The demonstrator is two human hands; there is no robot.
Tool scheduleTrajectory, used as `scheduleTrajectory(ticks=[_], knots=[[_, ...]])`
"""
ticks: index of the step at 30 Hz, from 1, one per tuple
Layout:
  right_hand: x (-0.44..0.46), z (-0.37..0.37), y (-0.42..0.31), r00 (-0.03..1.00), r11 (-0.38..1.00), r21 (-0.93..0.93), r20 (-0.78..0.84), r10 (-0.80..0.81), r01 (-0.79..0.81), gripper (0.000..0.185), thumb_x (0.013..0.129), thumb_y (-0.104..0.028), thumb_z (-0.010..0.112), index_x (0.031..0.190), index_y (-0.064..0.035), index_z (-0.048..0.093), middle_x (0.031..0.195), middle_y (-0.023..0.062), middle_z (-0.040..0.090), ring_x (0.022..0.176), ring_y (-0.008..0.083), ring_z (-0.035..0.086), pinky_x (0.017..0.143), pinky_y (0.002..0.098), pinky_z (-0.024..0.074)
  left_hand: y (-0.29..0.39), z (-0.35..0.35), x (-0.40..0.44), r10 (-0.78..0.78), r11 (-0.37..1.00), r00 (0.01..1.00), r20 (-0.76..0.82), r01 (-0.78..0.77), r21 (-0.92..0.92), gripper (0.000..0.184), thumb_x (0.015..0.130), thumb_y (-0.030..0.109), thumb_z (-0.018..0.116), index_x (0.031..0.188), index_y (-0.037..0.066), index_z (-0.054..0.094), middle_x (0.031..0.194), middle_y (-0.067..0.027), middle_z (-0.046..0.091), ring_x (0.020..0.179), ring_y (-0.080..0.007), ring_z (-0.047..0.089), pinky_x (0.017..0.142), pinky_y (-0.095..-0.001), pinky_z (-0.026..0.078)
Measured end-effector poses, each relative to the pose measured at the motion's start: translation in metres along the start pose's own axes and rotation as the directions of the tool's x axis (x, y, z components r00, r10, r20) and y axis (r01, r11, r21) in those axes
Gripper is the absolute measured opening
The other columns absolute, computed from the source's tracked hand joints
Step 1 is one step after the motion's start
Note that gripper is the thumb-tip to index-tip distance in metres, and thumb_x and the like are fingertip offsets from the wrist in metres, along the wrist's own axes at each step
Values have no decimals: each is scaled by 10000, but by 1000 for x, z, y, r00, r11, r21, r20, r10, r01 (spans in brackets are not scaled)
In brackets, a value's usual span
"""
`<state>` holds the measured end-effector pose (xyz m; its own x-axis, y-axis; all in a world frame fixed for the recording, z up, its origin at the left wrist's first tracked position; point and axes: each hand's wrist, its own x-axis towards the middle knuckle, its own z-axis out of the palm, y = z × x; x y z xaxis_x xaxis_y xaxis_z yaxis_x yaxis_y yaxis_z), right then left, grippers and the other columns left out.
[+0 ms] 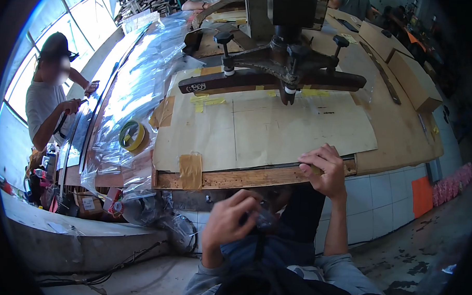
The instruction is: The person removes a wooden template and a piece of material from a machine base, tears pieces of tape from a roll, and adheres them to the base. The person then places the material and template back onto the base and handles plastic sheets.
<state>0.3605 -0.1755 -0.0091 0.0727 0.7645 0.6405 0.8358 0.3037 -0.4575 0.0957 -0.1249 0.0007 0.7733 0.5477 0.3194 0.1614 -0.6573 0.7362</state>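
Note:
My left hand (pixel 231 220) is held low in front of the table's edge, fingers curled together. Something dark, perhaps with clear film beside it, shows near its fingertips, too blurred to name. My right hand (pixel 326 169) is raised at the front edge, its fingers bent in a pinch; what lies in them, if anything, is hidden. Behind it lies a pale paper sheet (pixel 278 131) with pencil lines and strips of yellow tape. A wooden strip (pixel 245 180) runs along the front edge, with a patch of brown tape (pixel 190 172) over it.
A dark metal clamp arm (pixel 285 63) with a long bar hangs over the sheet. A tape roll (pixel 133 135) rests on clear plastic film (pixel 139 87) at left. A person (pixel 53 94) works beside the far left edge. Cardboard boxes (pixel 412 81) stand at right.

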Motion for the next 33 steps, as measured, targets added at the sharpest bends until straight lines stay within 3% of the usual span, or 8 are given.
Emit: scheduleTrajectory(ticks=[6,10,13,19,23,25,29,33], knots=[[-4,-6,3,996,993,109,77,40,-48,82,739,-162,730,717,-87,706,729,21,647,690,190,576,688,315,426,6,39,0,-60,980,998,18,55,193,123,840,159,623,937,85,608,1082,-134,544,835,-348,607,706,-408,501],[-1,-11,-2,977,979,155,186,106,-135,87,763,-169,717,731,-88,712,738,30,650,679,190,577,692,314,420,-3,47,5,-213,967,974,78,222,-124,97,846,113,617,935,75,608,1014,-159,567,927,-372,583,774,-432,476],[10,-16,-5,951,972,163,286,118,-169,117,794,-186,697,739,-84,714,749,35,655,688,194,586,716,317,418,-7,55,2,-210,975,976,-66,203,-90,97,843,96,622,935,69,608,969,-158,577,921,-370,582,766,-432,474],[16,-21,-6,898,969,131,418,138,-210,167,814,-229,690,772,-70,716,780,51,664,732,218,609,777,332,420,-11,72,3,-41,970,984,-176,82,229,119,837,98,640,939,45,612,943,-149,599,863,-375,594,739,-407,482],[29,-30,-7,778,883,164,560,283,-439,174,806,-225,697,867,-63,712,884,91,666,848,262,623,869,356,429,-25,70,7,-100,960,995,26,104,-259,107,861,90,629,944,26,608,862,-121,618,759,-257,646,657,-332,510],[37,-17,5,913,963,46,333,237,-267,237,799,-213,702,969,-49,688,999,116,644,942,276,605,907,358,427,-19,64,2,-153,885,980,124,192,-424,94,844,56,643,915,0,616,823,-119,633,763,-248,652,669,-308,499],[47,7,36,975,977,-210,210,73,-28,416,781,-184,715,1143,-10,607,1178,145,570,1075,299,546,914,352,440,-10,50,-9,-39,898,970,238,139,-417,54,898,58,580,910,6,591,805,-86,652,776,-202,683,678,-286,526],[52,0,20,926,976,-166,325,190,-142,429,776,-165,715,1147,11,592,1128,142,562,1073,308,525,943,383,408,-3,42,-19,-67,875,972,226,166,-455,50,897,52,579,917,6,584,814,-90,648,775,-204,684,669,-285,527]])
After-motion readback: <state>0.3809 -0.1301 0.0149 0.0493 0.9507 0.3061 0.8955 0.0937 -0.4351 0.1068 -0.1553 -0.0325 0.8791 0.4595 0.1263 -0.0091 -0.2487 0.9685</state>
